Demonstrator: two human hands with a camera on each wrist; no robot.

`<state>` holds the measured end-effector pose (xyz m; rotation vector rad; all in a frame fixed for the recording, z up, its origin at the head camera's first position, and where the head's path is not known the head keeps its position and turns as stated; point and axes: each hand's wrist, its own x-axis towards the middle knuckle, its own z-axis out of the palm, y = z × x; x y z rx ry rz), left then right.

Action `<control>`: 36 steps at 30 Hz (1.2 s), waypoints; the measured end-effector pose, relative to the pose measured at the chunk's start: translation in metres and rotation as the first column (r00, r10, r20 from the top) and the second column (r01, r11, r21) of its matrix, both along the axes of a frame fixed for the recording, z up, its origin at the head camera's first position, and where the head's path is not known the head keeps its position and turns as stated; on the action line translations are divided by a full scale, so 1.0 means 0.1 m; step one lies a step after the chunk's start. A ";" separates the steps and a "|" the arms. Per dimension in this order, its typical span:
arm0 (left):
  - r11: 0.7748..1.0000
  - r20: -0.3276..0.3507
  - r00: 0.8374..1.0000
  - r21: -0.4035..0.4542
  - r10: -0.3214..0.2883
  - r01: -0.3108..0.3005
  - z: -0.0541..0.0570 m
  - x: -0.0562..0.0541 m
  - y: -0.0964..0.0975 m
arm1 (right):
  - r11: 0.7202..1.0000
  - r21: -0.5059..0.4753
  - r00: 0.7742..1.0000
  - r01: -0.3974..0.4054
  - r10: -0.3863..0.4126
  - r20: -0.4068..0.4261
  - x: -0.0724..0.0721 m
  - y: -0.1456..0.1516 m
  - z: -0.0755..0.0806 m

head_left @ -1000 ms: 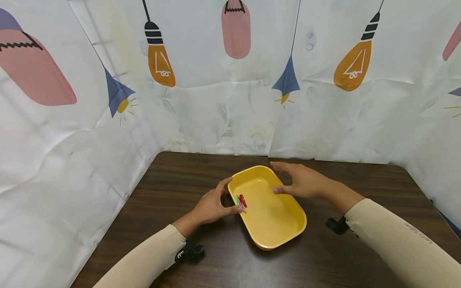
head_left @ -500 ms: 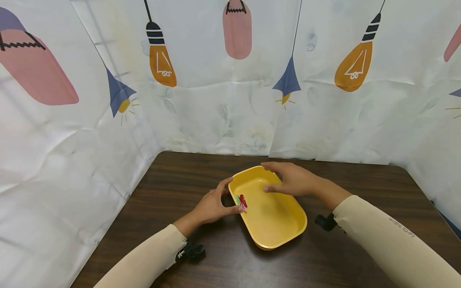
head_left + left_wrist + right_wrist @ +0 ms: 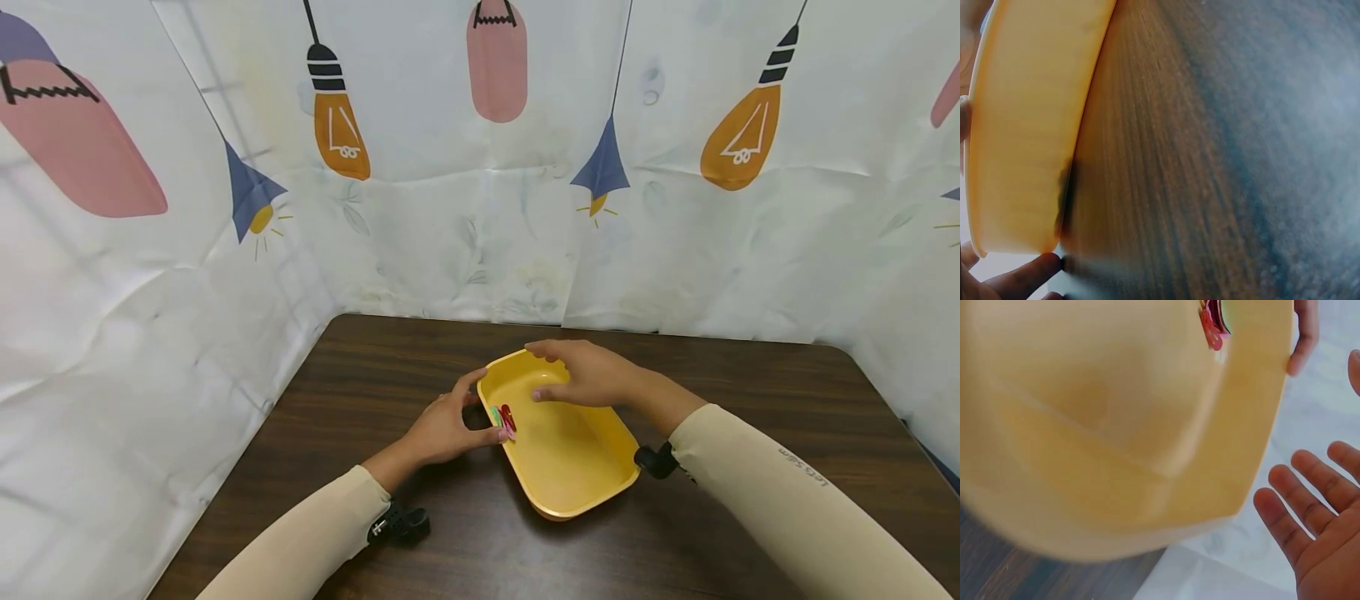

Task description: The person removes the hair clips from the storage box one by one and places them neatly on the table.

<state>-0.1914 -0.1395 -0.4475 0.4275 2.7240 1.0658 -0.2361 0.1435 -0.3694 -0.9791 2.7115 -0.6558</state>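
A yellow plastic tray (image 3: pixel 573 467) with rounded corners sits at an angle on the table. Inside, against its left wall, lie several small hair clips (image 3: pixel 507 419), red, pink and green. My left hand (image 3: pixel 441 429) holds the tray's left side, thumb over the rim near the clips and index finger at the far left corner. In the left wrist view, fingers (image 3: pixel 1025 275) press the tray's outer end. Over the tray's far right part hovers my right hand (image 3: pixel 592 373), holding nothing; its spread fingers (image 3: pixel 1282 528) show beside the rim in the right wrist view.
Dark wood-grain table (image 3: pixel 750 400) surrounds the tray. White curtains (image 3: pixel 450 250) printed with lamps and bulbs hang behind and to the left of it. A black wrist camera mount (image 3: pixel 401 525) sits under the left forearm, another (image 3: pixel 656 460) at the right one.
My right hand has moved left, from beside the tray's right rim to over its far part. The left hand, the tray and the clips stay in place.
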 end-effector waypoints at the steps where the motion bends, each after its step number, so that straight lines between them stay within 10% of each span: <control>1: 1.000 -0.001 1.000 -0.001 0.001 -0.001 0.00 0.00 0.00 | 1.000 0.002 1.000 -0.001 0.001 0.001 0.00 -0.01 0.00; 36: 1.000 -0.007 1.000 0.000 -0.003 0.003 -0.02 0.00 -0.02 | 0.990 0.126 0.996 -0.070 0.063 0.060 -0.12 -0.44 -0.29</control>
